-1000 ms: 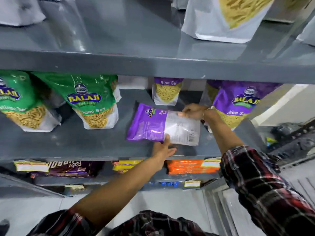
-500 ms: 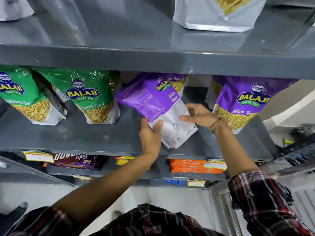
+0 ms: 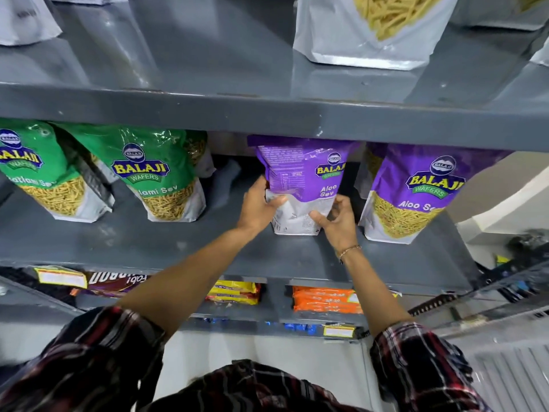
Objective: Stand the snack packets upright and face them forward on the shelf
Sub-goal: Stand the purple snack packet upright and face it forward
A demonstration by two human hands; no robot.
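Note:
A purple Aloo Sev packet [image 3: 303, 176] stands upright on the grey middle shelf [image 3: 178, 248], its printed back and side gusset turned towards me. My left hand [image 3: 258, 206] grips its lower left edge. My right hand [image 3: 338, 218] grips its lower right corner. To its right stands another purple Aloo Sev packet [image 3: 416, 191], front forward. Two green Ratlami Sev packets [image 3: 160, 173] [image 3: 41, 171] stand upright at the left, fronts forward.
The shelf above holds a silver packet of yellow sticks [image 3: 377, 28]. Below the middle shelf lie orange packets [image 3: 323, 298], yellow packets [image 3: 234, 292] and a brown packet [image 3: 116, 282]. A gap of bare shelf lies between the green packets and the held one.
The purple packet lay flat on the shelf a second ago; both hands lifted and turned it, and it now stands upright on its base between the other packets.

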